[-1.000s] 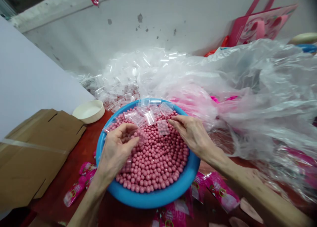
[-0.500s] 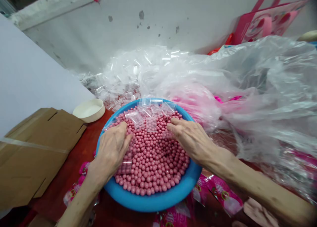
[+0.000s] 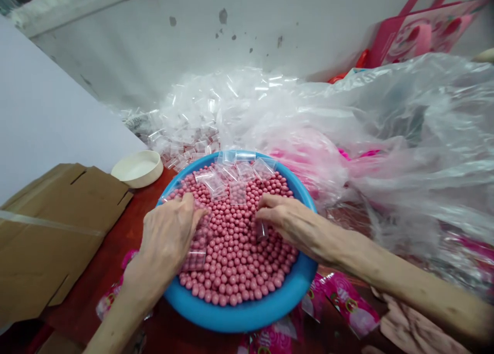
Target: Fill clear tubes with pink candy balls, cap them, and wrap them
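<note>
A blue basin [image 3: 231, 318] is full of small pink balls [image 3: 231, 261]. My right hand [image 3: 289, 220] is over its right side, fingers pinched on a small clear plastic case [image 3: 262, 231] that tilts down among the balls. My left hand [image 3: 168, 230] is at the basin's left side with its fingers curled; what lies inside them is hidden. Just beside its thumb, a clear case with pink balls showing in it or through it [image 3: 195, 260] rests on the balls. Several empty clear cases [image 3: 237, 192] lie on the balls at the far rim.
Behind the basin is a heap of clear cases [image 3: 189, 120]. Large clear plastic bags [image 3: 386, 112] fill the right side. A white round lid [image 3: 139, 167] and folded cardboard [image 3: 57, 230] are at the left. Pink printed packets [image 3: 351, 302] lie in front on the red table [image 3: 127, 220].
My right hand has drawn slightly left and down, and the clear case in its fingers now shows pointing downward. My left hand has hardly moved. The view has shifted slightly.
</note>
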A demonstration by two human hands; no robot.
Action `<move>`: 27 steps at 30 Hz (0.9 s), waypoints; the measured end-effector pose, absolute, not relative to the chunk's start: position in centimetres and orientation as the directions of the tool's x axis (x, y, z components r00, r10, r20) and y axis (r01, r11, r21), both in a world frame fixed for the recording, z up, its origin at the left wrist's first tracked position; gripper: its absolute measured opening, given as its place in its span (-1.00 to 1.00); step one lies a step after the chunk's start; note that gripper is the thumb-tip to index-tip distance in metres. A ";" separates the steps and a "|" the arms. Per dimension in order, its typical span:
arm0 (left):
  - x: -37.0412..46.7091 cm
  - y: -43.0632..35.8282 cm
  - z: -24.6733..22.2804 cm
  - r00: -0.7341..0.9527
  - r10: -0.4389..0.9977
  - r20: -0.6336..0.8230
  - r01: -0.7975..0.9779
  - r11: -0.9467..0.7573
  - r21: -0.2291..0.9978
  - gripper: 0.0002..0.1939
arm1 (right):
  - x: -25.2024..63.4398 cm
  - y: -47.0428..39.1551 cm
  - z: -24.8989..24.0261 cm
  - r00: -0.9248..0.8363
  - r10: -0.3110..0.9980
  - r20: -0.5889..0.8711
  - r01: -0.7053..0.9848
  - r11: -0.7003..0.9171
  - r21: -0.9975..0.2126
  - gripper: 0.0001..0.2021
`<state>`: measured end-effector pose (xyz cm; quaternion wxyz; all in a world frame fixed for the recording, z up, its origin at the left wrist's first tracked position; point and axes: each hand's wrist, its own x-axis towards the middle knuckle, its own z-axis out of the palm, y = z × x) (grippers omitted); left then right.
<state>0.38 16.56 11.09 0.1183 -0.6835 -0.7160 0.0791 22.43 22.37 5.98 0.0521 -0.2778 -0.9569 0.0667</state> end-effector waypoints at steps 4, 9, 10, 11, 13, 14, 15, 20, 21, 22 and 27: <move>1.5 15.5 11.5 -0.021 0.988 0.154 0.981 0.050 -0.187 -0.78 | 21.4 21.8 5.6 -0.602 0.798 0.023 0.782 0.595 -0.183 -0.72; 1.7 13.9 8.8 0.297 0.902 0.312 0.945 -0.231 -0.231 -0.83 | 19.8 21.2 5.3 -0.565 0.822 -0.068 0.819 0.550 -0.163 -0.82; 1.5 13.8 8.0 0.347 0.884 0.313 0.927 -0.272 -0.260 -0.81 | 20.0 21.2 5.4 -0.591 0.804 -0.072 0.801 0.574 -0.170 -0.88; 1.4 13.7 7.3 0.384 0.871 0.307 0.910 -0.301 -0.286 -0.80 | 20.3 21.3 5.5 -0.615 0.785 -0.071 0.783 0.598 -0.174 -0.91; 1.1 13.7 6.0 0.426 0.858 0.286 0.884 -0.328 -0.333 -0.79 | 21.0 21.3 5.8 -0.660 0.748 -0.064 0.746 0.643 -0.172 -0.91; 0.9 13.7 5.5 0.443 0.850 0.285 0.873 -0.337 -0.353 -0.79 | 21.3 21.2 5.9 -0.677 0.733 -0.061 0.731 0.662 -0.166 -0.89; 0.8 13.8 5.1 0.456 0.840 0.294 0.865 -0.339 -0.371 -0.79 | 21.5 21.0 5.9 -0.693 0.719 -0.060 0.717 0.678 -0.161 -0.86; 0.9 13.5 4.8 0.451 0.822 0.348 0.871 -0.320 -0.373 -0.75 | 20.4 18.9 3.8 -0.798 0.571 0.193 0.575 0.817 -0.041 -0.62; 0.9 13.4 4.8 0.442 0.827 0.348 0.878 -0.317 -0.360 -0.74 | 20.0 18.5 3.1 -0.805 0.544 0.238 0.556 0.831 -0.020 -0.62; 1.0 13.4 4.9 0.442 0.827 0.349 0.880 -0.323 -0.349 -0.73 | 19.5 18.2 2.4 -0.807 0.522 0.277 0.538 0.843 -0.021 -0.62; 0.9 13.4 4.7 0.437 0.822 0.366 0.888 -0.332 -0.317 -0.71 | 18.0 18.8 1.1 -0.777 0.515 0.362 0.368 0.839 -0.402 -0.58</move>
